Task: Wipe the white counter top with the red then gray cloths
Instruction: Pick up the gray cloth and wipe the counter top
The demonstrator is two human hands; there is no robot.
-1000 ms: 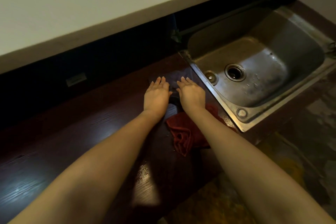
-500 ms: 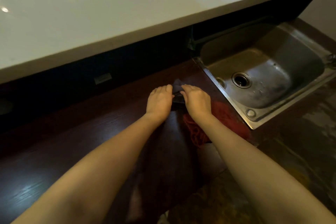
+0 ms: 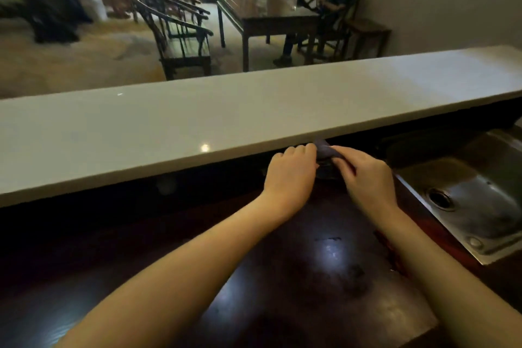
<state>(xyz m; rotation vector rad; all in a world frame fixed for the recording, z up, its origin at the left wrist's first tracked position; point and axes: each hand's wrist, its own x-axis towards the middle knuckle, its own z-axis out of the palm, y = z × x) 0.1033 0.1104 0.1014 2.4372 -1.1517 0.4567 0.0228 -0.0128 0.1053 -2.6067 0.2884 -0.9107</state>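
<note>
The long white counter top point(image 3: 226, 110) runs across the view above a dark wooden worktop point(image 3: 296, 277). Both hands hold the gray cloth point(image 3: 324, 150) just below the white counter's front edge. My left hand point(image 3: 291, 175) is closed on its left side and my right hand point(image 3: 364, 175) pinches its right side. The cloth is bunched and lifted off the dark worktop. A strip of the red cloth point(image 3: 391, 254) shows on the worktop beside my right forearm, which hides most of it.
A steel sink point(image 3: 474, 206) with a drain is set in the worktop at the right. Beyond the white counter are dark chairs point(image 3: 178, 34), a table point(image 3: 265, 14) and a seated person point(image 3: 333, 0).
Both hands went from flat on the gray cloth to gripping it, then lifted it up toward the white counter's edge. The view has tilted up to show the room.
</note>
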